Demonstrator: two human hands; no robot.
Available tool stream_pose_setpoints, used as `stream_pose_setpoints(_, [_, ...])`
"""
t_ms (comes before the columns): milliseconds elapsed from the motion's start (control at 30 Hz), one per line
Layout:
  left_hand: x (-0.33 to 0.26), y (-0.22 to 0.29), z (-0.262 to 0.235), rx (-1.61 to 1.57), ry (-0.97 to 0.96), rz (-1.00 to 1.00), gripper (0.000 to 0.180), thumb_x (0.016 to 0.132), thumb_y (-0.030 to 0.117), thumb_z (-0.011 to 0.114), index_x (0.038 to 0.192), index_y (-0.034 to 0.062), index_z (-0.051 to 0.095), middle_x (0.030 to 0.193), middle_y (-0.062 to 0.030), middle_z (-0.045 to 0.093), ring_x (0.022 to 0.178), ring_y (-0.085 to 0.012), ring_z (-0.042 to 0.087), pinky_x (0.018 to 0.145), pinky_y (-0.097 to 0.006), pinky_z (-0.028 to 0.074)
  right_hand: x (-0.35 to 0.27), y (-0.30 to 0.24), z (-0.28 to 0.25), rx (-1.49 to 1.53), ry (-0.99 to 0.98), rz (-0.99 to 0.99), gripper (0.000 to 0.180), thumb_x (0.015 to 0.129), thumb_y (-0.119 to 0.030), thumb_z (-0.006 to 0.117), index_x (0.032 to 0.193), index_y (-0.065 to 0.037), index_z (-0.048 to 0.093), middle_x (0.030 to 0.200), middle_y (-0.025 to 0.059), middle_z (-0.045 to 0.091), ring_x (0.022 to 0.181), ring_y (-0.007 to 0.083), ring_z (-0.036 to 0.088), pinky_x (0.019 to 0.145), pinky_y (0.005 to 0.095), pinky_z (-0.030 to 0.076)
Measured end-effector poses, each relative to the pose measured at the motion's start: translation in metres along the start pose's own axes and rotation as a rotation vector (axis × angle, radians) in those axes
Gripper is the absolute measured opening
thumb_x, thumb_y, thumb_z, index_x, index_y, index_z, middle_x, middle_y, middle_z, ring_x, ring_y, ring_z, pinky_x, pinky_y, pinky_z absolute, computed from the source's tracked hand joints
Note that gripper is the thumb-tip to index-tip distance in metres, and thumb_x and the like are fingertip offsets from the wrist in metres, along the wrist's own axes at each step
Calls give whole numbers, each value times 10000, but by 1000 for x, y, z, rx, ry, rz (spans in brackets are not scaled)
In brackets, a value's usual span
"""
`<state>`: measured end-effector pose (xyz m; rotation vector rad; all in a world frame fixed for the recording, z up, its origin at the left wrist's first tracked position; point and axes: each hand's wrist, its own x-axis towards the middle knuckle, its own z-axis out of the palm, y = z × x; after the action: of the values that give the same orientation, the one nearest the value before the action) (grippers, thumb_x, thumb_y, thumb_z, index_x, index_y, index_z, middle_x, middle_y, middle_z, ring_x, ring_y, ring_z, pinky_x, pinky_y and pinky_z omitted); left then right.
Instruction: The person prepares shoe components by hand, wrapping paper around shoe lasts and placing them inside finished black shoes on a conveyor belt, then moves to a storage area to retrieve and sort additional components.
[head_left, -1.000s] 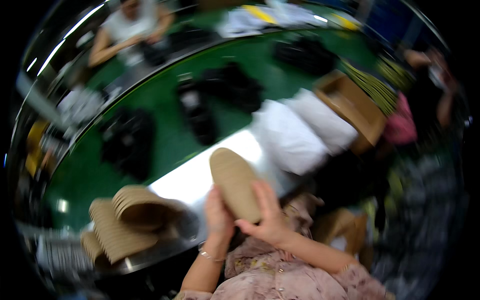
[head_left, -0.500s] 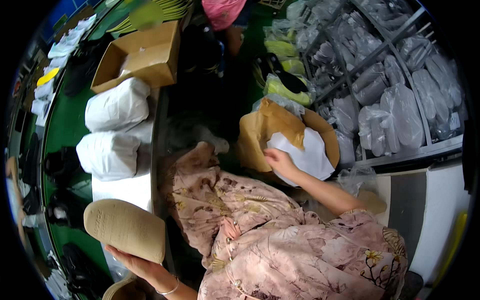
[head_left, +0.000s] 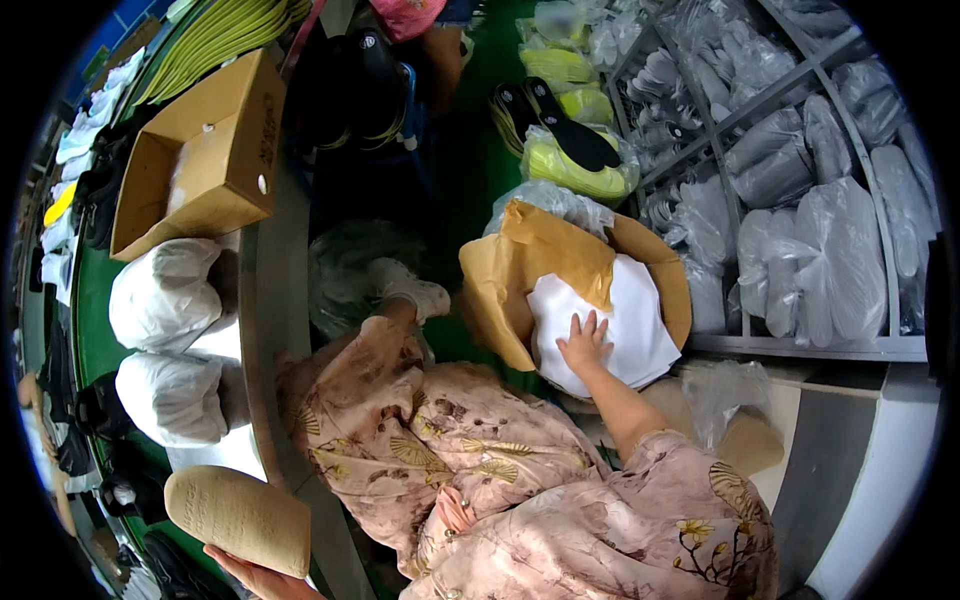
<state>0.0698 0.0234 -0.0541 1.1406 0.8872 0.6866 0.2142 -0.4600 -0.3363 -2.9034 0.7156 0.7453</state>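
My left hand (head_left: 255, 577) is at the lower left, holding a stack of tan shoe insoles (head_left: 238, 518) from below, over the table edge. My right hand (head_left: 583, 342) rests flat, fingers spread, on a stack of white paper sheets (head_left: 605, 325) that lies inside an opened brown paper wrapping (head_left: 535, 260) to my right. My floral-patterned clothing fills the lower middle of the view.
Two white plastic bags (head_left: 165, 295) and an open cardboard box (head_left: 205, 160) sit on the table at left. A metal shelf (head_left: 800, 200) with bagged insoles stands at right. Yellow-green insoles (head_left: 575, 165) lie on the green floor. Another person (head_left: 410, 20) is at the top.
The view swung from the table in front to my right side. My right hand left the insole stack and now lies on the white sheets; my left hand still holds the stack.
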Motion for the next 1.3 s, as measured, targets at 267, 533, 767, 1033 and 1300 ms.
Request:
stream_pose_setpoints(267, [-5,-10,44,60,-12,-64,564,918,484,418,1321,91,387,1289,-69,473,1114,-196,515,907,-349,448,18,58,45,-45,184,-222,320,819,-217,540,1116,-104,577,1342,157,352,1251,353,291,950,569,269])
stream_pose_setpoints(533, [-26,-11,86,62,-82,-68,572,936,476,368,1364,97,337,1343,-74,418,1182,-193,453,966,-344,386,27,17,10,72,376,-246,363,740,-330,664,938,-34,596,1067,148,495,1048,322,436,834,451,404])
stream_pose_setpoints(767, [-36,-7,90,137,23,-138,574,929,492,373,1360,115,341,1333,-77,426,1167,-207,465,946,-350,405,54,4,48,-199,230,-254,142,773,-102,537,891,-68,610,949,90,542,955,256,501,786,338,466])
stream_pose_setpoints(1033, [-28,-18,71,19,-110,-262,537,929,473,397,1323,108,386,1286,-68,469,1121,-210,500,926,-357,424,69,41,42,474,95,-306,69,733,-119,614,708,-57,631,831,153,561,810,332,541,714,409,457])
stream_pose_setpoints(1300, [-31,-24,84,-26,-220,-277,525,928,461,415,1306,97,402,1269,-60,486,1118,-198,502,940,-354,416,66,51,28,586,21,-368,92,729,-112,628,681,-35,616,807,160,570,756,334,557,695,400,461])
